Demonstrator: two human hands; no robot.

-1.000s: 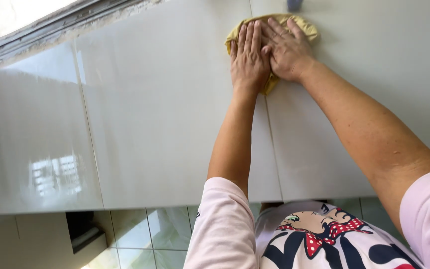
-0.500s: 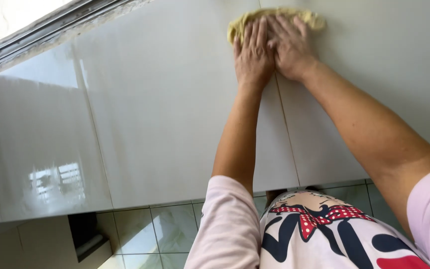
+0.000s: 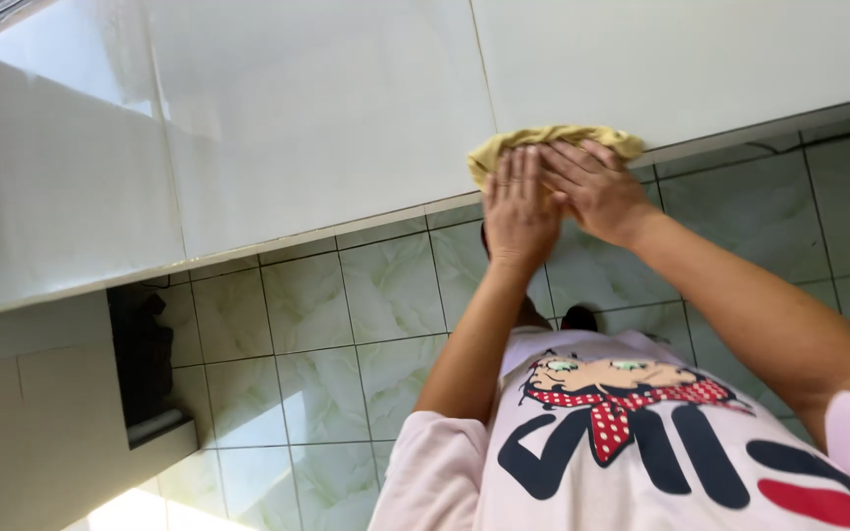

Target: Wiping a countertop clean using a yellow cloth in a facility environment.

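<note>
Single head view, looking steeply down, close over counter edge (image 3: 346, 221), floor (image 3: 346, 334) below.

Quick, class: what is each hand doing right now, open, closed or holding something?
Left hand: open, flat on the yellow cloth.
Right hand: open, flat on it too.

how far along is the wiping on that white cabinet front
Done: hard to judge; the glossy white cabinet front shows no obvious smears in view. In hand: both hands, left hand and right hand, press a yellow cloth at the panel's lower edge, by the seam between two panels. Left: the right-hand panel and the far left panel show no sign either way, so they may remain.
</note>
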